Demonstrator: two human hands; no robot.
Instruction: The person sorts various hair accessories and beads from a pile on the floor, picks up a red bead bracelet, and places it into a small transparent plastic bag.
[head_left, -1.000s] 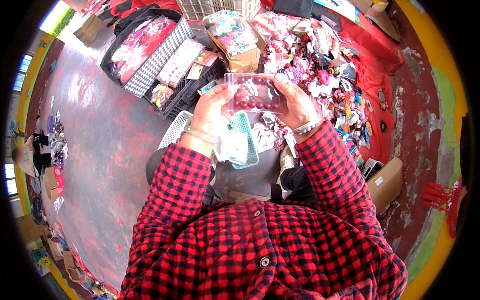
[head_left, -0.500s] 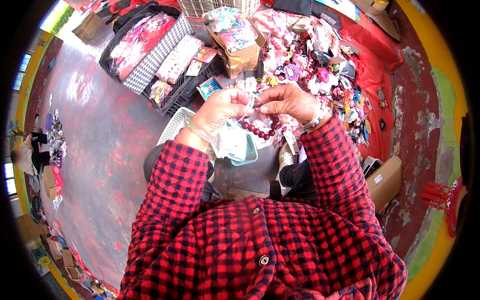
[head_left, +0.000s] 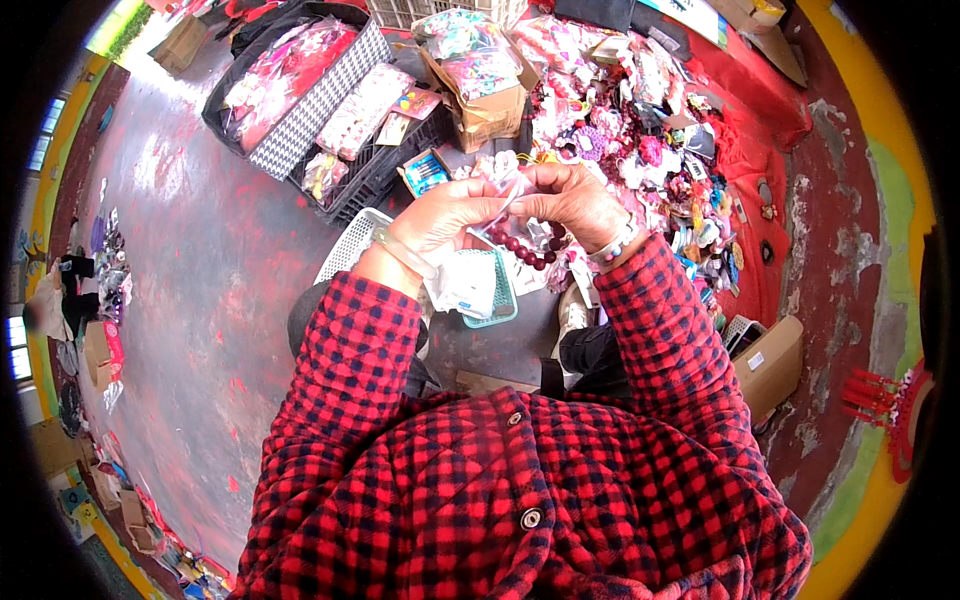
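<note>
My left hand pinches one side of a small clear plastic bag in front of me. The bag's other side is pinched between the thumb and fingers of my right hand. Just below my fingers hangs a dark red bead bracelet; whether it is inside the bag or hooked on a finger, I cannot tell. Under my left wrist, a white packet lies on a light green plastic basket. Each wrist wears a pale bracelet.
A wide heap of hair ties and trinkets covers red cloth at the right. Beyond my hands stand an open cardboard box of bagged goods, a black crate and a small box of blue items. A white basket sits left.
My hands have shifted slightly at the clear bag, with the right thumb and fingers now closer to the left. The bead bracelet hangs a little further right.
</note>
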